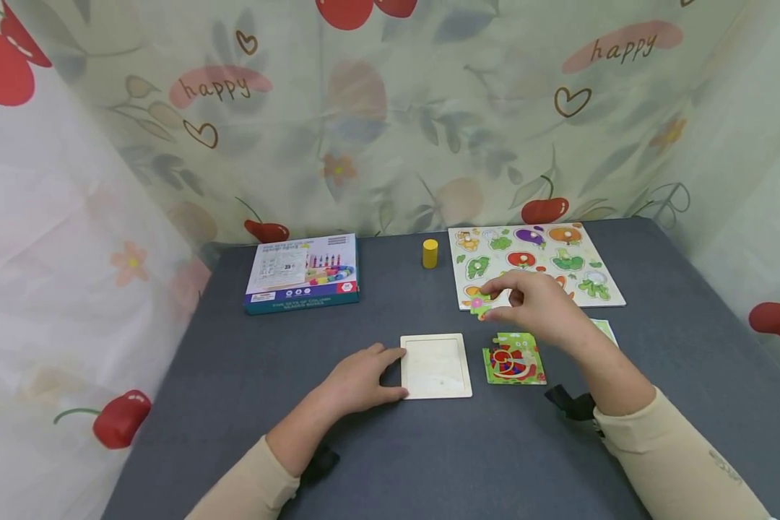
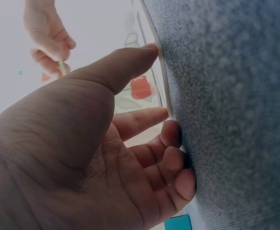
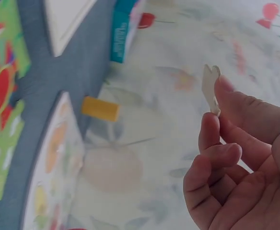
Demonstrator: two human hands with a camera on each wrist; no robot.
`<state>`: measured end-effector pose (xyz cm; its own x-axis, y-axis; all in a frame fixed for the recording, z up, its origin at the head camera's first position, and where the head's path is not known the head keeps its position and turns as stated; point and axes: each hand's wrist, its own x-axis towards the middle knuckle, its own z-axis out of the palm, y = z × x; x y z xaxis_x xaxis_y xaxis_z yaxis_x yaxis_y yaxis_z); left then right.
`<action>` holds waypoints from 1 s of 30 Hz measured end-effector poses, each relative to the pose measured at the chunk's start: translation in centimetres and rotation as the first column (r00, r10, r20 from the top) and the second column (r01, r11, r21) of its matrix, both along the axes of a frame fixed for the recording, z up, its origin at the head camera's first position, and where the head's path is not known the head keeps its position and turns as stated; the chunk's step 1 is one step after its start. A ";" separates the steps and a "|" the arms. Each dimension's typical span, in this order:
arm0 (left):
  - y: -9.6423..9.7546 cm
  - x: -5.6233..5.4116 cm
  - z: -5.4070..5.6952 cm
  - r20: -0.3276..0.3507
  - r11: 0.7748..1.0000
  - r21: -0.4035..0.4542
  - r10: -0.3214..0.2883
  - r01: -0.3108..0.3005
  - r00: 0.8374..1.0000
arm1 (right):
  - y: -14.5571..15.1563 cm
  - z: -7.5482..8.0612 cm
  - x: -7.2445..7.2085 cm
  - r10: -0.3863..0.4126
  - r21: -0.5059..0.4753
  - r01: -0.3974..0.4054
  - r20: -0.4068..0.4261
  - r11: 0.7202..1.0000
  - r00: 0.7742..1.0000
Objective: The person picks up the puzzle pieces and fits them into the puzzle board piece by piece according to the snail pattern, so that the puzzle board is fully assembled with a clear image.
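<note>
On the dark grey tablecloth (image 1: 429, 462), the left hand (image 1: 359, 377) rests beside a pale wooden tray (image 1: 434, 368), thumb and index finger spread and touching its left edge, the other 3 fingers loosely bent against the cloth. Above the table, the right hand (image 1: 538, 305) pinches 1 green puzzle piece (image 1: 477, 305) between thumb and fingertips, near the front left corner of a white picture board (image 1: 546, 253). Right of the tray lies a red and green puzzle (image 1: 515, 360), notched at its upper left. Behind the right wrist shows a pale sheet (image 1: 606, 329), perhaps a card, mostly hidden. Farther back stand 1 yellow block (image 1: 430, 254) and a flat box (image 1: 302, 274)
</note>
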<state>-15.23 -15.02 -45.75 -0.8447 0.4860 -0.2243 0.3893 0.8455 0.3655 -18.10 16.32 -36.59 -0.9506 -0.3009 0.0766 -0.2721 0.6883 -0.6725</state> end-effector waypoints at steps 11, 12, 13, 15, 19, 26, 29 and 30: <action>0.1 -0.3 0.0 0.006 1.000 0.002 -0.011 0.011 1.000 | -1.4 1.6 1.5 0.048 -0.125 -0.057 -0.073 0.990 0.996; 0.1 -0.3 0.0 0.008 1.000 0.003 -0.013 0.013 1.000 | -1.6 1.7 1.6 0.051 -0.137 -0.061 -0.079 0.989 0.996; 0.1 -0.4 -0.1 0.009 1.000 0.004 -0.013 0.013 1.000 | -1.8 1.7 1.7 0.051 -0.149 -0.063 -0.082 0.987 0.995; 0.1 -0.4 -0.1 0.012 1.000 0.007 -0.014 0.014 1.000 | -2.2 1.7 1.7 0.058 -0.174 -0.072 -0.085 0.982 0.995; 0.0 -0.4 -0.1 0.015 1.000 0.010 -0.006 0.005 1.000 | -3.3 1.7 1.6 0.085 -0.231 -0.100 -0.072 0.968 0.994; -0.1 -0.4 -0.1 0.022 1.000 0.028 -0.001 0.000 1.000 | -4.6 1.3 1.6 0.104 -0.305 -0.103 -0.015 0.947 0.995; -0.1 -0.3 -0.2 0.027 0.999 0.031 0.004 -0.005 1.000 | -5.1 0.7 1.4 0.123 -0.331 -0.114 0.005 0.937 0.992; 0.0 -0.3 -0.2 0.026 0.999 0.032 0.004 -0.005 1.000 | -5.2 0.6 1.4 0.132 -0.337 -0.120 0.010 0.934 0.991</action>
<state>-15.54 -15.06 -45.91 -0.8410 0.4894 -0.2306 0.3757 0.8350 0.4020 -16.71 11.13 -36.04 -0.9102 -0.3806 0.1636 -0.3163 0.3835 -0.8677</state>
